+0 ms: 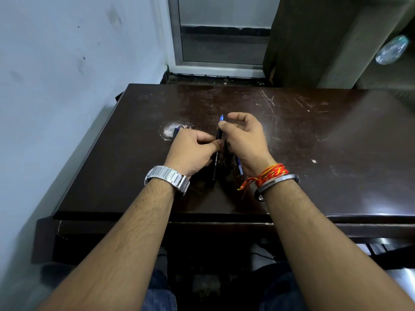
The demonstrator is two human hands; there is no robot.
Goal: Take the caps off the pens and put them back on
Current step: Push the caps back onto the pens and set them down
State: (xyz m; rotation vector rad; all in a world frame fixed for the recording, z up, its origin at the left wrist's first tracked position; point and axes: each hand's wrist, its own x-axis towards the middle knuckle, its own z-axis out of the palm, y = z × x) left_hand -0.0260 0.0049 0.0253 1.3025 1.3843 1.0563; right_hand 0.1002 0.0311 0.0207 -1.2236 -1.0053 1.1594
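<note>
My left hand [193, 149] is closed around the middle of a black pen [215, 163] with white lettering, which points away from me over the dark wooden table [314, 135]. The pen's blue pointed tip [221, 118] is bare, with no cap on it. My right hand [246, 138] pinches the pen just below the tip with its thumb, the other fingers curled loosely. A thin blue piece [240, 167] shows under the right palm; I cannot tell whether it is held. A dark blue end [175, 132] sticks out beyond my left knuckles.
The table is scratched, with a pale worn patch [169, 131] beside my left hand. A wall runs along the left, and a glass door [222, 30] and a wooden panel [298, 41] stand behind the table. My knees are under the near edge.
</note>
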